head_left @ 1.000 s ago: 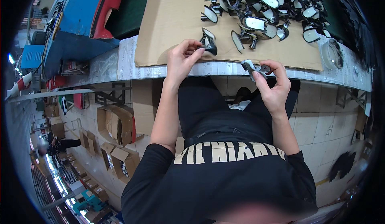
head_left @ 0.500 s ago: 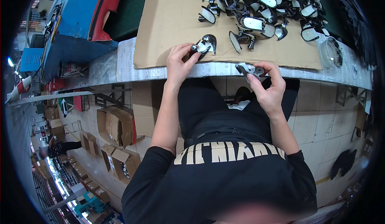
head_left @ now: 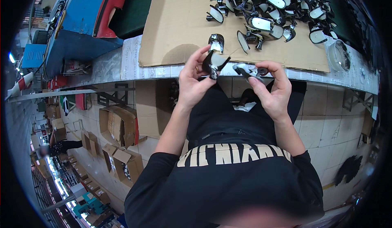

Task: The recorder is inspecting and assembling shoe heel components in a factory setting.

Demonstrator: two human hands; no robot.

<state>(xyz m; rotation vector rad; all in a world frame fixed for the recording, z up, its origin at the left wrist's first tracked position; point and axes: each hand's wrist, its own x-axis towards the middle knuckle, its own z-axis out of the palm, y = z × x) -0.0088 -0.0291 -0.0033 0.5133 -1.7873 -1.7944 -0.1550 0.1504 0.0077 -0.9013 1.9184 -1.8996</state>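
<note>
Pale floor tiles (head_left: 326, 130) and open cartons (head_left: 115, 126) spread beneath a workbench (head_left: 130, 60) in a busy workshop, where a person in a black shirt (head_left: 224, 187) handles small parts with both hands. At the near edge of the bench, the left hand (head_left: 192, 83) pinches a curved black-and-white piece (head_left: 216, 61) between thumb and fingers, its pale inner face showing. Just to the right, the right hand (head_left: 276, 92) grips a small grey metal object (head_left: 244, 70) between thumb and curled fingers, its tip near the held piece; whether the two touch is hard to tell. Directly beyond the left hand, another black-and-white part (head_left: 217, 40) rests on a sheet of brown cardboard (head_left: 173, 19) covering the bench. To its right lies a loose part (head_left: 243, 42) with an oval pale face, and farther off a heap of similar parts (head_left: 265, 5) fills the far right of the sheet. A clear round container (head_left: 339, 55) stands by the right edge of the cardboard. On the left are a blue cabinet (head_left: 87, 13) and, in the distance, another person (head_left: 63, 146).
</note>
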